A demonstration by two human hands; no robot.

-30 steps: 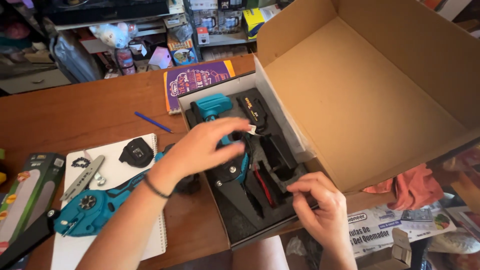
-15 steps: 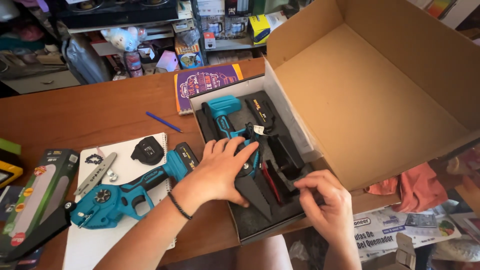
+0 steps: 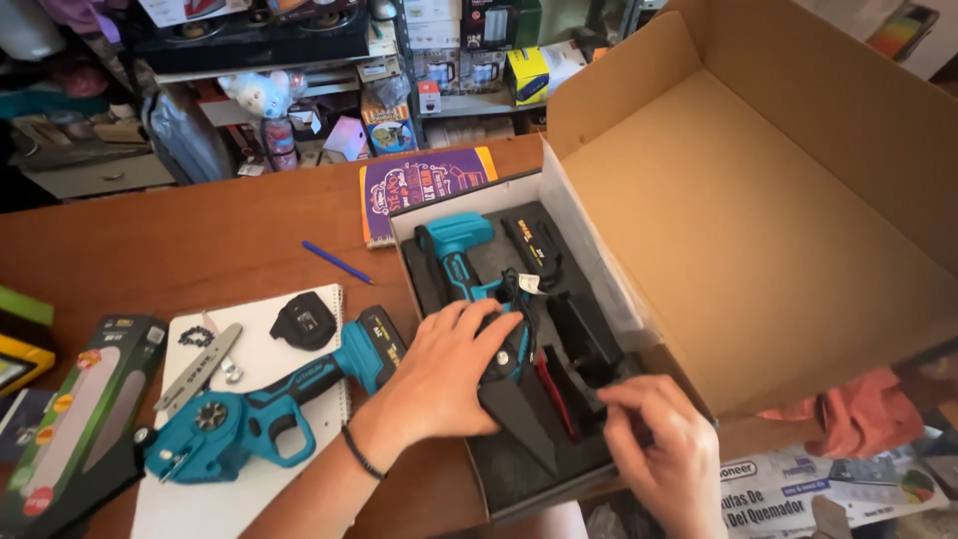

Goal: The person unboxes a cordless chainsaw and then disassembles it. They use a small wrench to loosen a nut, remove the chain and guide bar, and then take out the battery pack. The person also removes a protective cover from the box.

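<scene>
My left hand (image 3: 439, 374) lies flat, palm down and fingers spread, on the teal cordless pruning shear (image 3: 469, 274) seated in the black foam insert (image 3: 519, 464) of the open cardboard box (image 3: 758, 230). It presses rather than grasps: nothing is enclosed in it, and the tool's body runs out from under my fingertips toward the far end of the box, while its dark pointed blade (image 3: 519, 414) juts out just beside my palm. I judge the flat hand is there to keep the tool down in its cut-out.

My right hand (image 3: 664, 454) sits at the near right corner of the insert, fingers curled down into a slot beside a red-handled piece (image 3: 551, 384). Whether they pinch anything I cannot tell; the fingertips are hidden.

Outside the box, to my left, a second teal tool, a small chainsaw body with battery (image 3: 264, 409), rests on a spiral notebook (image 3: 299, 499), with a loose guide bar (image 3: 195, 367) and a blue pen (image 3: 337, 262) on the wooden table (image 3: 180, 240).
</scene>
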